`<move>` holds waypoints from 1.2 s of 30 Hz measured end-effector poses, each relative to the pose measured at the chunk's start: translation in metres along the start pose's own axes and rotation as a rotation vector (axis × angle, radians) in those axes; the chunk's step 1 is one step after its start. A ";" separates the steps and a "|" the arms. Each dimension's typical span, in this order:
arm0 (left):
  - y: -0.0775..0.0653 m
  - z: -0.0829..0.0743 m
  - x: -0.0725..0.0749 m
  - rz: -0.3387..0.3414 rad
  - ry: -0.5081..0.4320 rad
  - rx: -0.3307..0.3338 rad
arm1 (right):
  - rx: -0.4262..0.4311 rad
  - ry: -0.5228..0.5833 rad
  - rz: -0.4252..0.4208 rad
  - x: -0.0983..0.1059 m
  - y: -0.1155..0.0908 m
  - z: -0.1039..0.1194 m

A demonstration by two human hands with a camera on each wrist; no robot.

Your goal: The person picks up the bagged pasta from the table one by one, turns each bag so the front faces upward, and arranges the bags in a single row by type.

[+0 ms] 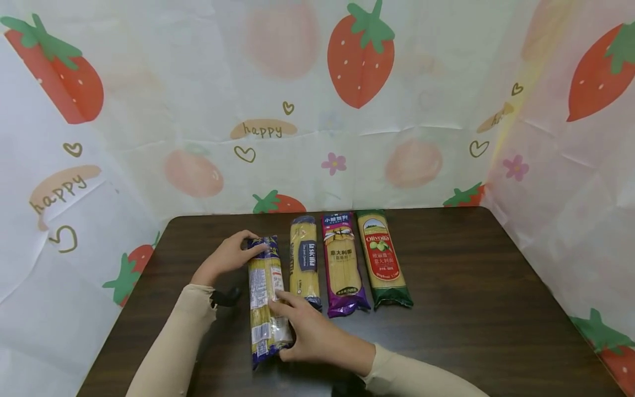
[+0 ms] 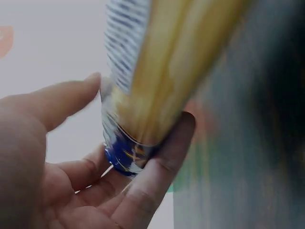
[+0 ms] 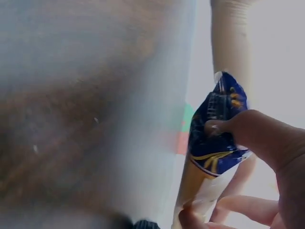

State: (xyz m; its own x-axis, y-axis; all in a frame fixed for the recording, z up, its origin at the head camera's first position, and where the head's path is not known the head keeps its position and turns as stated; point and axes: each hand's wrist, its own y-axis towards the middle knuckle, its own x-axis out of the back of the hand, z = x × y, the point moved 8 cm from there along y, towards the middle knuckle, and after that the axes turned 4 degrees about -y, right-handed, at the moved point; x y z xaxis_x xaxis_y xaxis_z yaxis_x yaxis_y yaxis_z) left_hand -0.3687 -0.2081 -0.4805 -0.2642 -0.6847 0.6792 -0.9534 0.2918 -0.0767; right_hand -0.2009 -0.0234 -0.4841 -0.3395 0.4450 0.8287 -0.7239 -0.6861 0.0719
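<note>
A long clear packet of spaghetti [image 1: 259,300] with blue ends and a white printed label lies between my two hands, left of the other packets. My left hand [image 1: 229,258] grips its far end, thumb on one side and fingers curled round the other, as the left wrist view shows on the blue end [image 2: 126,150]. With the thumb on the near blue end [image 3: 207,143] and fingers along the far side, my right hand [image 1: 317,333] holds the packet from the right.
To the right stand three more pasta packets in a row on the dark wooden table [image 1: 461,309]: a yellow one with a blue label [image 1: 303,259], a purple one [image 1: 342,264], and a green and red one [image 1: 382,259]. Strawberry-print sheets [image 1: 307,99] enclose the table's back and sides.
</note>
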 end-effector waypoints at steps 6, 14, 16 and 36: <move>-0.003 -0.005 0.006 -0.007 -0.182 0.009 | 0.011 0.139 -0.048 0.018 -0.007 -0.011; 0.001 -0.006 0.000 0.033 -0.357 -0.023 | 0.045 0.379 -0.041 0.028 -0.016 -0.019; 0.002 -0.005 -0.001 0.039 -0.409 -0.034 | 0.043 0.434 -0.040 0.030 -0.018 -0.022; 0.014 -0.001 -0.017 0.132 -0.493 -0.192 | 0.075 0.756 -0.007 0.055 -0.024 -0.033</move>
State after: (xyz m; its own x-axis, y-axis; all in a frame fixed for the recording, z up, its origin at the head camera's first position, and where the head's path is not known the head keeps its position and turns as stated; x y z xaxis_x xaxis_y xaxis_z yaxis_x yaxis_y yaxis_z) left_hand -0.3772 -0.1919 -0.4926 -0.4606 -0.8528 0.2461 -0.8762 0.4812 0.0277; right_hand -0.2215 0.0362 -0.4586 -0.6737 0.7042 0.2240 -0.6939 -0.7071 0.1360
